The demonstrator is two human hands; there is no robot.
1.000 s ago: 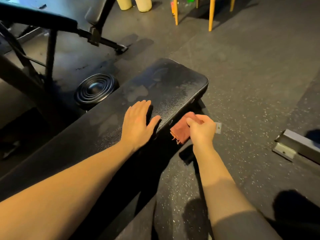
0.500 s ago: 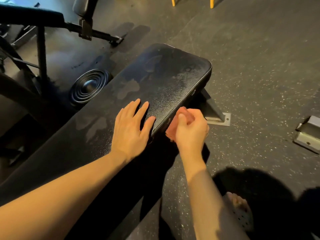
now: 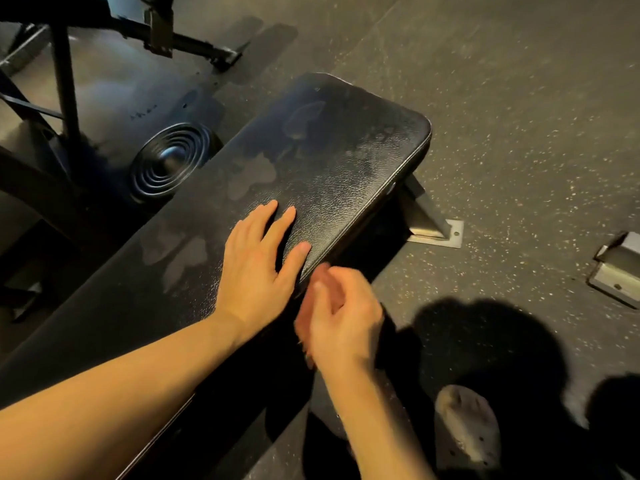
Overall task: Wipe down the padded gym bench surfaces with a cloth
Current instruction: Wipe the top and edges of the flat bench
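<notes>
Head view: cloth on the bench's side edge

Head view looks down on the black padded bench (image 3: 353, 157), which runs from the lower left up to its rounded end near the middle of the picture. Dull smears (image 3: 256, 174) mark its grained top. The reddish cloth (image 3: 304, 323) sits against the right side edge of the pad, below the top. Most of it is hidden, and what shows is blurred.

The right hand (image 3: 343, 320) grips the cloth with curled fingers and holds it to that side edge. The hand is also blurred, so the exact lie of the fingers cannot be told. The left hand (image 3: 258, 271) rests flat on the top just beside it, fingers straight and spread, thumb near the rim, holding nothing. Both forearms are bare.

Under the far end of the bench a metal foot (image 3: 433, 228) stands on the floor (image 3: 519, 116), which is dark with pale speckles. On the left of the bench lies a black ribbed disc (image 3: 169, 161), partly behind the pad. Further up and left is a dark metal frame (image 3: 156, 26) with a bar reaching along the floor. A second metal bracket (image 3: 616, 271) lies at the right edge, well apart from the bench. A pale shoe (image 3: 467, 431) with small holes shows at the bottom right, among dark shadows
</notes>
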